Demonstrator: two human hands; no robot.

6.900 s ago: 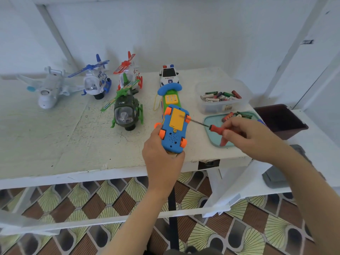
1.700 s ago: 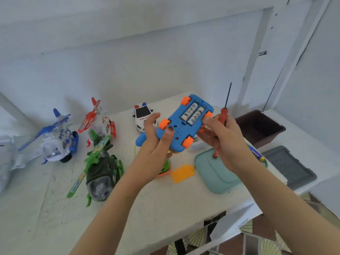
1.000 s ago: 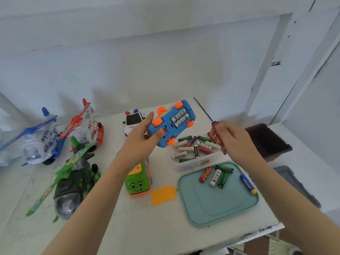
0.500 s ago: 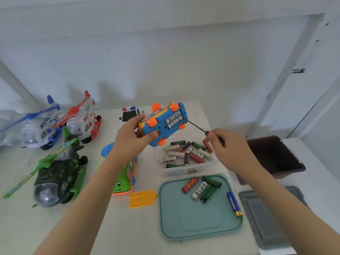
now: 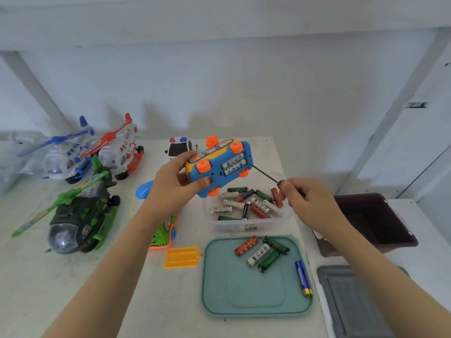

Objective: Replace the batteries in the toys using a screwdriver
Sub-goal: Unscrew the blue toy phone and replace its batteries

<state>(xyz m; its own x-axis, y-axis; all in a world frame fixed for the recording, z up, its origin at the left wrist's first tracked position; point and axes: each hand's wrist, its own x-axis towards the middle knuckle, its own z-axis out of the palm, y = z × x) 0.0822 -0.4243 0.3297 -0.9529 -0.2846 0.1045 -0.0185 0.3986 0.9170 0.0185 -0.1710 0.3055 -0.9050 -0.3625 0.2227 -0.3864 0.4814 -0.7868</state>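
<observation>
Toy car (image 5: 212, 172): smooth moulded plastic in your left hand (image 5: 170, 185); blue shell, orange wheels, slight sheen.
Screwdriver (image 5: 264, 173): thin dark metal shaft, dull finish, pinched in your right hand (image 5: 310, 203).
Battery cover (image 5: 181, 257): orange plastic, ribbed face.
Tub (image 5: 234, 226): clear plastic, see-through walls, small paper label on the front.
Tray (image 5: 244, 289): teal, smooth, matt; you cannot tell plastic from silicone.
Batteries (image 5: 259, 254): glossy printed wraps.
Green helicopter (image 5: 80, 215): glossy plastic, clear dome nose.
Worktop (image 5: 48, 276): white painted surface, rough, scuffed, speckled.

Single view: your head camera, wide-angle, looks forward and down onto the white table (image 5: 29, 289) at arm's reach; the back wall (image 5: 219, 93) fills the top.
</observation>
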